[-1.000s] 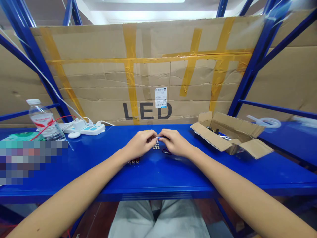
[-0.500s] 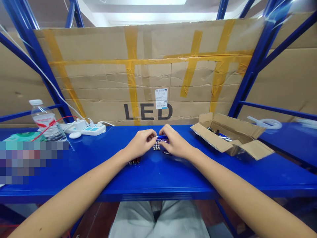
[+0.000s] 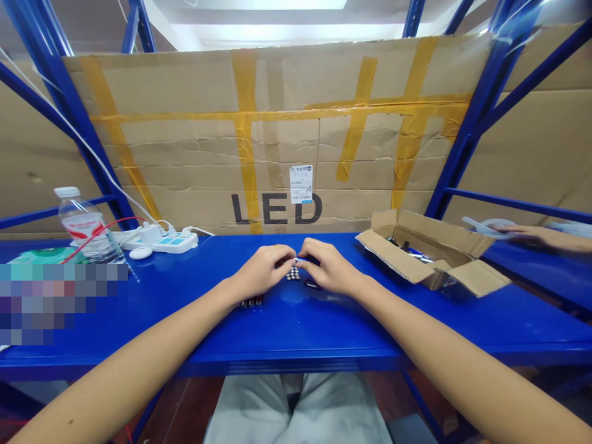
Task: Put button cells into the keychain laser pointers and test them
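Observation:
My right hand is closed around a small blue metallic tube, mostly covered by the fingers. Facing it, my left hand pinches at the tube's silvery end; whatever lies between its fingertips is too small to make out. Just below the fingertips, several small round silver button cells stand in rows on the blue table. A dark purple clip-like loop lies under my right hand. Several dark red tubes with silvery ends lie side by side, partly hidden by my left wrist.
An open cardboard box with pen-like items stands right. At left are a water bottle, a power strip with plugs and cables, and a green packet. Another person's hand is at the far right by a clear coiled tube.
My right hand has turned and lowered slightly, so less of the blue tube shows. My left fingertips stay at its end. Another person's hand has appeared at the far right.

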Demonstrator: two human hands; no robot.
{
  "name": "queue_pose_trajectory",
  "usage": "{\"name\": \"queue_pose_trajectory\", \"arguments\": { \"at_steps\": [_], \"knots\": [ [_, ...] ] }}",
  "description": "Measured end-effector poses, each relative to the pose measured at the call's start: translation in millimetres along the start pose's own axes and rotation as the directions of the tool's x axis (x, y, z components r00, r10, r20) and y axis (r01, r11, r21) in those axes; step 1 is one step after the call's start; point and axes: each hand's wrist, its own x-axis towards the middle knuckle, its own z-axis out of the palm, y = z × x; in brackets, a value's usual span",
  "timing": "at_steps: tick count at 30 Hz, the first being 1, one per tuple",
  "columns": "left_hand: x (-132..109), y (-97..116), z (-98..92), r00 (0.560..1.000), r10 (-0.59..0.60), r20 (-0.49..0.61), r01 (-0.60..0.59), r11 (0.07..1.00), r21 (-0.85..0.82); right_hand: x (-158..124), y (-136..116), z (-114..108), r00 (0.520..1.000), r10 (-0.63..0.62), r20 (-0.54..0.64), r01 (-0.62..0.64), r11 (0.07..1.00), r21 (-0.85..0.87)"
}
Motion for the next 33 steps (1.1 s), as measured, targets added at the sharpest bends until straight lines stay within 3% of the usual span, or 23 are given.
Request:
{"name": "queue_pose_trajectory", "arguments": {
  "at_steps": [7, 14, 18, 25, 29, 33],
  "knots": [
    [-2.7, -2.9, 2.6, 0.993, 0.098, 0.062, -0.106, 0.982, 0.154, 4.8, -0.4, -0.8, 0.971, 0.221, 0.094, -0.232, 0.963, 0.137],
    [-3.3, -3.3, 2.2, 0.980, 0.172, 0.102, -0.190, 0.961, 0.202, 5.2, -0.8, -2.6, 0.862, 0.405, 0.305, -0.500, 0.780, 0.377],
    [-3.4, -5.2, 3.2, 0.968, 0.226, 0.112, -0.247, 0.939, 0.238, 4.1, 2.3, -2.5, 0.810, 0.428, 0.401, -0.583, 0.662, 0.471],
    [-3.2, -3.9, 3.4, 0.960, 0.235, 0.150, -0.269, 0.921, 0.281, 2.7, 7.6, -2.0, 0.781, 0.388, 0.490, -0.625, 0.510, 0.591],
    [-2.2, -2.0, 3.3, 0.977, 0.154, 0.144, -0.188, 0.947, 0.259, 3.7, 8.8, -2.5, 0.768, 0.427, 0.477, -0.639, 0.557, 0.530],
    [0.6, 0.9, 1.9, 0.994, 0.063, 0.093, -0.078, 0.983, 0.167, 6.1, 7.8, -6.3, 0.795, 0.430, 0.427, -0.602, 0.646, 0.470]
  ]
}}
